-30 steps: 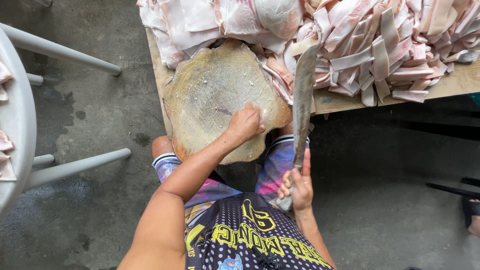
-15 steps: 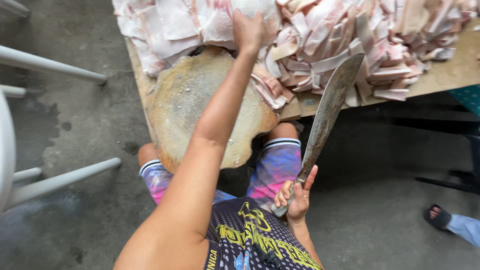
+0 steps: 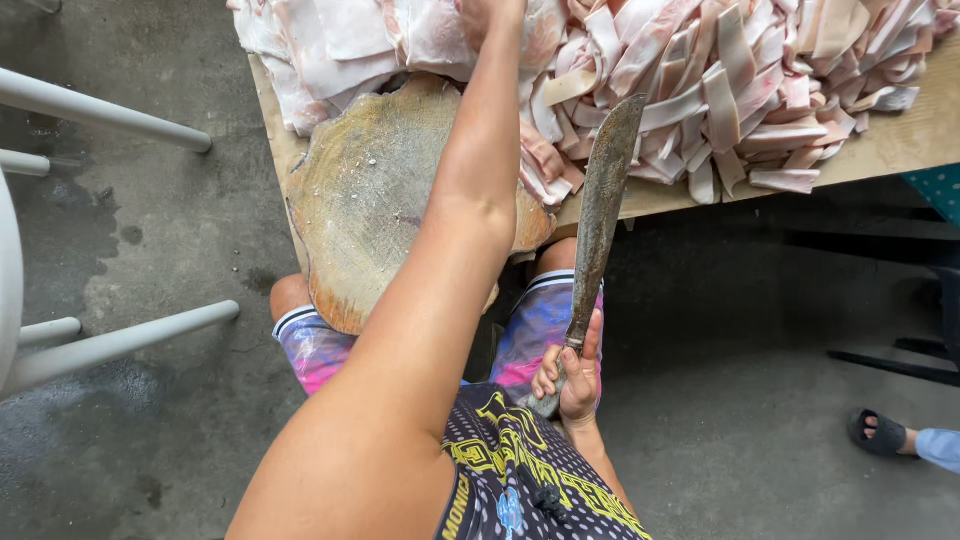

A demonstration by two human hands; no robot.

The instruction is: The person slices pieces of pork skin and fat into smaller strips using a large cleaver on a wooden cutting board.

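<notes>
Up at twelve o'clock, the left hand point(image 3: 490, 12) grabs the soft, slippery meat pile point(image 3: 690, 80) on the counter point(image 3: 900, 140); fingers hidden. Right hand point(image 3: 570, 375) squeezes the heavy knife point(image 3: 600, 210) by its handle.

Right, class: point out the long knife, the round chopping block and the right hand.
long knife point(image 3: 603, 190), head view, middle of the blade.
round chopping block point(image 3: 375, 190), head view, bare top surface.
right hand point(image 3: 570, 375), head view, on the knuckles.

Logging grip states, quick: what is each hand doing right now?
Left hand: on the pile of meat slabs; grip cannot be told.
Right hand: closed on the cleaver.
</notes>
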